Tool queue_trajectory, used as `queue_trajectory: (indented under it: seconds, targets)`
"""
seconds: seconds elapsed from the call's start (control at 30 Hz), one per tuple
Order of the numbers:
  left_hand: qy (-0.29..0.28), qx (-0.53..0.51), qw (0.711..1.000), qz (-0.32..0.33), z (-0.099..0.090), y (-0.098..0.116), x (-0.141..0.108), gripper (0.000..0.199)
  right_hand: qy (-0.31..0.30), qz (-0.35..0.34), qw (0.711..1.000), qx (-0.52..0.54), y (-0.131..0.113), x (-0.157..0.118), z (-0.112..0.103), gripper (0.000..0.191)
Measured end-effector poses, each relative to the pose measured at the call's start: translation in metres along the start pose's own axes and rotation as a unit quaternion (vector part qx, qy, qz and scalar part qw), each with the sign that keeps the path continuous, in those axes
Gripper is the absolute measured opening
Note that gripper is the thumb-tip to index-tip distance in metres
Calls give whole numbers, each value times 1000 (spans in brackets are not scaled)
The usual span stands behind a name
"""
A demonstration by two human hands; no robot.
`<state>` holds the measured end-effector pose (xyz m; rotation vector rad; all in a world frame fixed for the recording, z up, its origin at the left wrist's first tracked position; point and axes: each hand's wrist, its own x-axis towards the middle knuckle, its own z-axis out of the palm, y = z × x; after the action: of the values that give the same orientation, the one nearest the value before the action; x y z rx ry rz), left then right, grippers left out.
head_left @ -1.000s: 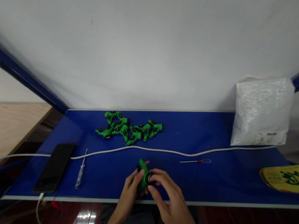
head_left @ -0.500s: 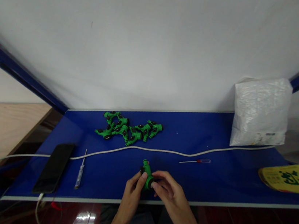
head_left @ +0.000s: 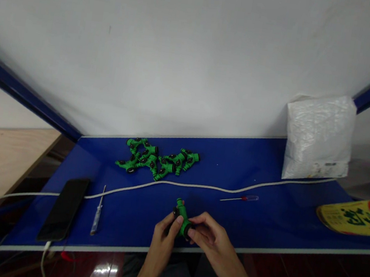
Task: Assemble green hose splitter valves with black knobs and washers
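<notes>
A green plastic hose splitter (head_left: pixel 182 212) with black parts is held near the front edge of the blue table (head_left: pixel 228 226). My left hand (head_left: pixel 164 240) is closed around its left side, thumb on top. At its lower right end, the thumb and fingers of my right hand (head_left: pixel 211 238) are closed on the dark round collar. Whether those fingers also hold a small part cannot be seen. Several similar green splitters (head_left: pixel 148 160) with black knobs lie in a cluster farther back.
A white cable (head_left: pixel 199 186) crosses the table. Right of my hands lies a small red-and-clear screwdriver (head_left: pixel 241 198); to the left are a clear-handled screwdriver (head_left: pixel 96 217) and a black phone (head_left: pixel 64 209). A white plastic package (head_left: pixel 319 138) and a yellow packet (head_left: pixel 348 217) sit at right.
The right thumb and fingers have shifted slightly at the splitter's collar. The splitter stays in both hands. The whole view has moved a little.
</notes>
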<state>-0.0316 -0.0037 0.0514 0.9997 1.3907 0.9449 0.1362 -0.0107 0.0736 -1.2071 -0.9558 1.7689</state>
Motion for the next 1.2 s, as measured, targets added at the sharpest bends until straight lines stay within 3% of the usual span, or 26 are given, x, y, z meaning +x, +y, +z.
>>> queue_trajectory:
  seconds: [0.47,0.73,0.9,1.03,1.1,1.2]
  targets:
    - [-34,53,995,72,-1,-4,-1,42,11,-14,1000,-10,1,0,-5,41]
    - [39,-77,996,-4,-1,-21,-8,70,-22,16,991,131,15,5,15,49]
    - [62,-158,985,41,-4,-27,-4,64,5,-8,990,144,14,2,27,51]
    - [12,-182,982,53,-5,-21,-2,51,43,-36,995,78,5,0,24,52]
    - [-4,-196,979,51,-5,-15,-2,60,55,-42,996,53,1,-1,23,52]
    - [-27,-209,977,37,-3,-9,-2,96,60,-63,996,29,0,-1,24,50]
